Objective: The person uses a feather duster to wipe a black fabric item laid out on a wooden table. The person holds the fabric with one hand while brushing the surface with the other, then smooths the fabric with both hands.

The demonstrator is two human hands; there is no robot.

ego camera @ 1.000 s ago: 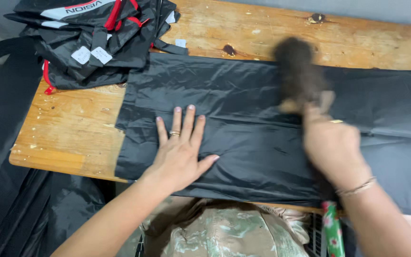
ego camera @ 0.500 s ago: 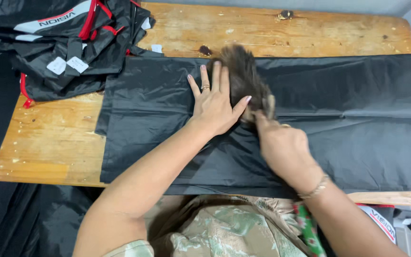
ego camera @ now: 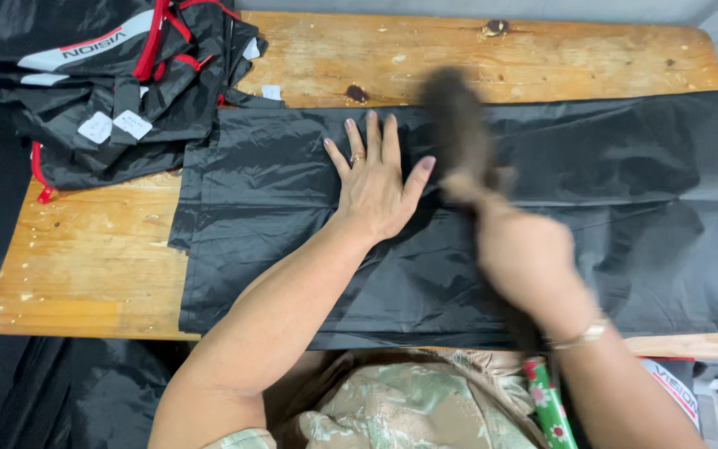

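Worn, pale-stained timber forms the table [ego camera: 93, 249], which extends beyond both hands to either side and away from them toward the far wall. Across it lies a long sheet of black fabric [ego camera: 276, 249], smooth and slightly glossy, running from well left of the left hand past the right hand to the frame's right edge; its near border hangs just over the table's front edge. Far to the left of the left hand, at the table's far corner, sits a heap of black garments [ego camera: 118, 83] with red trim, a white panel and small white tags, overlapping the fabric's far left corner. The left hand [ego camera: 373, 183] lies flat on the fabric, palm down, fingers spread wide and pointing away from the body, a ring on one finger; it holds nothing and presses the cloth against the table. Just to its right, the right hand [ego camera: 529, 258] is closed around the handle of a dark-bristled brush [ego camera: 457, 116], whose head lies beyond the fingertips over the fabric's far part, close beside the left thumb. Brush and right hand are motion-blurred, so the exact grip and contact with the cloth cannot be told. A thin bracelet [ego camera: 579, 336] circles the right wrist. Small white scraps [ego camera: 272, 91] rest on the wood beyond the left hand.
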